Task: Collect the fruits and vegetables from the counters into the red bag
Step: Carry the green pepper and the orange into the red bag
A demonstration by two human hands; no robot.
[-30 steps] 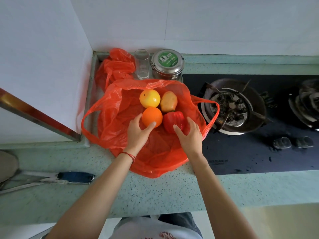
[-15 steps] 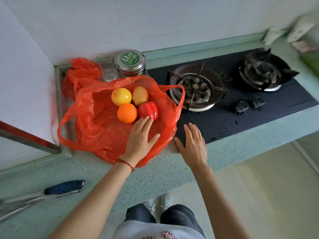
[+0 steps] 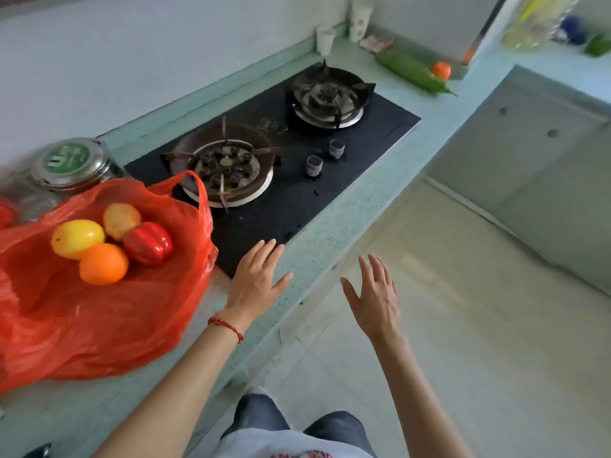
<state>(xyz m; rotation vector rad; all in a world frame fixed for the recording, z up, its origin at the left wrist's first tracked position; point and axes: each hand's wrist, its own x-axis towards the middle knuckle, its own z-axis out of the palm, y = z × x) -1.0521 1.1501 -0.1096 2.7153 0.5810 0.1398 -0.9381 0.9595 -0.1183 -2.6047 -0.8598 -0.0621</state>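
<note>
The red bag lies open on the counter at the left. On it sit a yellow fruit, a yellowish pear-like fruit, an orange and a red bell pepper. My left hand is open, fingers straight, over the counter edge just right of the bag. My right hand is open in the air over the floor. Far off on the right counter lie a long green vegetable and a small orange fruit. A green vegetable shows at the top right.
A black two-burner gas stove fills the middle of the green counter. A steel tin with a green lid stands behind the bag. White cups stand in the far corner. Pale floor tiles and cabinet doors are at the right.
Both hands have left the bag and moved right; the left now hovers by the stove, the right over the floor. The view has swung right, bringing the far counter into sight.
</note>
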